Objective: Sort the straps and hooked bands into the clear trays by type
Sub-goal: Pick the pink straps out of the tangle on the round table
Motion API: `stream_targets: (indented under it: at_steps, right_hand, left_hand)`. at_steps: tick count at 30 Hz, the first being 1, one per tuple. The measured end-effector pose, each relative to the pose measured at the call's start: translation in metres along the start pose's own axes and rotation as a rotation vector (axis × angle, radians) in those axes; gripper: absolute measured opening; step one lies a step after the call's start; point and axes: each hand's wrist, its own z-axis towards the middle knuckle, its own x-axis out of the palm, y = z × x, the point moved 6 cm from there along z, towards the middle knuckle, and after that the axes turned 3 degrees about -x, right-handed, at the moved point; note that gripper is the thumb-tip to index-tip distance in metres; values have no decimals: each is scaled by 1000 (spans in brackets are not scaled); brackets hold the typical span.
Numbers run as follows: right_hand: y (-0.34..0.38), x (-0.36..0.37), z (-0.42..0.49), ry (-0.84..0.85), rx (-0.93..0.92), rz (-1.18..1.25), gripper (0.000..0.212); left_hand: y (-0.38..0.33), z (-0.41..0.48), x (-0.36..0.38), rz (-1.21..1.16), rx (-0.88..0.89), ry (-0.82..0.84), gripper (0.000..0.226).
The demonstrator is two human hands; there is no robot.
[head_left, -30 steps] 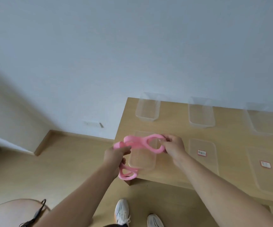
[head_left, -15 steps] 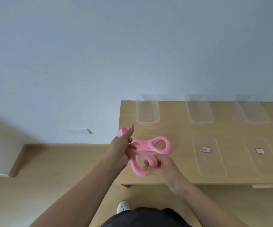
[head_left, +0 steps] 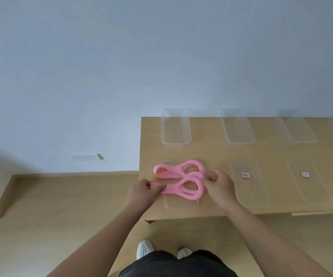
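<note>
Left hand [head_left: 141,193] pinches one flat end of the pink band [head_left: 178,188], right hand [head_left: 219,186] grips its loops (all bunched up) over the near-left clear tray [head_left: 179,203].

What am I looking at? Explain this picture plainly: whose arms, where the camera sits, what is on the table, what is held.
There is no machine here: the arms belong to a person, and the single camera sits on that person's head, looking forward and down. A wooden table stands against the wall with clear trays in two rows; two front ones carry small red-edged labels. The left hand pinches one end of a looped pink band, and the right hand grips its loops at the other side. The band is over the front-left tray.
</note>
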Motion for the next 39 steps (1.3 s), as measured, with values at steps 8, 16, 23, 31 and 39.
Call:
stream_targets:
  at_steps: [8, 16, 23, 31, 39]
  right_hand:
    - [43, 31, -53, 132, -710, -429, 38]
    - [46, 110, -129, 594, -1130, -591, 55]
    - [14, 164, -230, 938, -1415, -694, 69]
    - [-19, 214, -386, 1250, -1644, -750, 73]
    - [-52, 298, -537, 1401, -1714, -860, 72]
  left_hand:
    - [17, -38, -26, 415, 155, -219, 47]
    - [127, -146, -29, 199, -27, -441, 43]
    - [252, -301, 19, 25, -383, -682, 41]
    - [399, -427, 81, -362, -778, -817, 45]
    - [549, -448, 51, -615, -882, -828, 44]
